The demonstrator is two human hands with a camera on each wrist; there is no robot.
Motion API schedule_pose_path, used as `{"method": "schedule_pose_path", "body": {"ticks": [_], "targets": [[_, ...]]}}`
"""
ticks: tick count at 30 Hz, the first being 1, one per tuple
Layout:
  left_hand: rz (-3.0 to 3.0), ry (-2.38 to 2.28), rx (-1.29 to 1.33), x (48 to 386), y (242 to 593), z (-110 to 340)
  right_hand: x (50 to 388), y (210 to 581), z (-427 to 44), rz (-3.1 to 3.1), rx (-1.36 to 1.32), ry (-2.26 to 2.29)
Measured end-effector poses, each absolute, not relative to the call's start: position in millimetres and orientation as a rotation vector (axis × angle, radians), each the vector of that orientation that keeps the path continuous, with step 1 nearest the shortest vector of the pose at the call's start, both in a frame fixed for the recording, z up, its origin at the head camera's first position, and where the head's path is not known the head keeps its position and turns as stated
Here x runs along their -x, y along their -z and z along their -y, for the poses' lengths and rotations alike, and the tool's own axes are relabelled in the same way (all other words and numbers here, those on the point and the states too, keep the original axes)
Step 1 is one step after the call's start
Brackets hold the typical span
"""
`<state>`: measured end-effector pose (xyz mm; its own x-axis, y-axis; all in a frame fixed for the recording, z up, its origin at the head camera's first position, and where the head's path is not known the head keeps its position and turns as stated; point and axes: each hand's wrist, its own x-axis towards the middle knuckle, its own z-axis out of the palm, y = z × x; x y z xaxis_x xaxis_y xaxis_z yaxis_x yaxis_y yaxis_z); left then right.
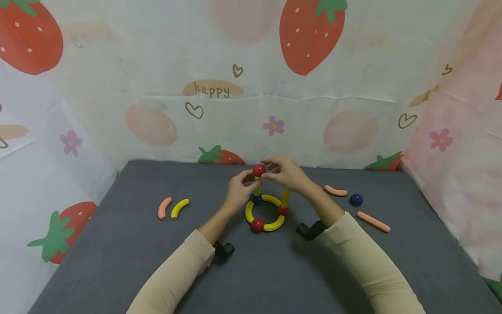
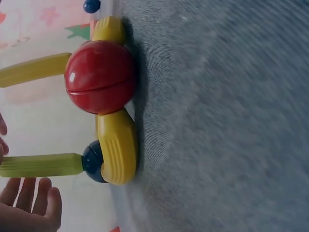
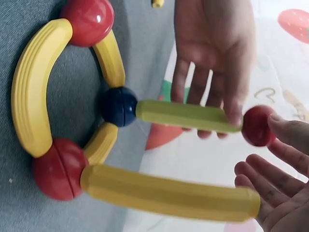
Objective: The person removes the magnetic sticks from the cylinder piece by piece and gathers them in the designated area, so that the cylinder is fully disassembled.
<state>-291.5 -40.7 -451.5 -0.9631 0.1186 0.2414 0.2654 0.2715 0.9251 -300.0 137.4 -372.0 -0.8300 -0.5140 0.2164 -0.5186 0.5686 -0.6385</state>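
Observation:
A ring of curved yellow pieces [image 1: 249, 212] joined by red balls [image 3: 60, 169] and a blue ball [image 3: 119, 107] lies on the grey cloth. From the blue ball rises a yellow-green stick [image 3: 186, 115], topped by a red ball [image 1: 259, 170]. My left hand [image 1: 237, 190] [image 3: 215, 58] pinches the stick near its top. My right hand [image 1: 289, 175] [image 3: 285, 188] holds that top ball with thumb and finger, its other fingers loosely bent. A yellow stick [image 3: 169, 192] stands up from a red ball of the ring, its top close to my right hand.
At left lie a pink curved piece [image 1: 164, 208] and a yellow curved piece [image 1: 180, 209]. To the right are a pink curved piece [image 1: 335, 191], a blue ball [image 1: 356, 199] and a pink straight stick [image 1: 373, 221]. A printed curtain [image 1: 251, 109] hangs behind the table.

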Motion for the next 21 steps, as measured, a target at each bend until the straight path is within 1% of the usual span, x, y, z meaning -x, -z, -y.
{"method": "schedule_pose_path", "body": {"ticks": [7,13,16,21], "targets": [[2.397,1.728,0.362,293,448,39,302,372,-123,2.778,-0.960,-1.088],[2.441,1.624,0.371,293,447,39,302,373,-120,2.760,-0.913,-1.087],[2.459,1.598,0.376,294,447,39,302,374,-120,2.762,-0.869,-1.125],[2.480,1.622,0.352,293,446,39,305,361,-129,2.647,-0.680,-1.290]]}}
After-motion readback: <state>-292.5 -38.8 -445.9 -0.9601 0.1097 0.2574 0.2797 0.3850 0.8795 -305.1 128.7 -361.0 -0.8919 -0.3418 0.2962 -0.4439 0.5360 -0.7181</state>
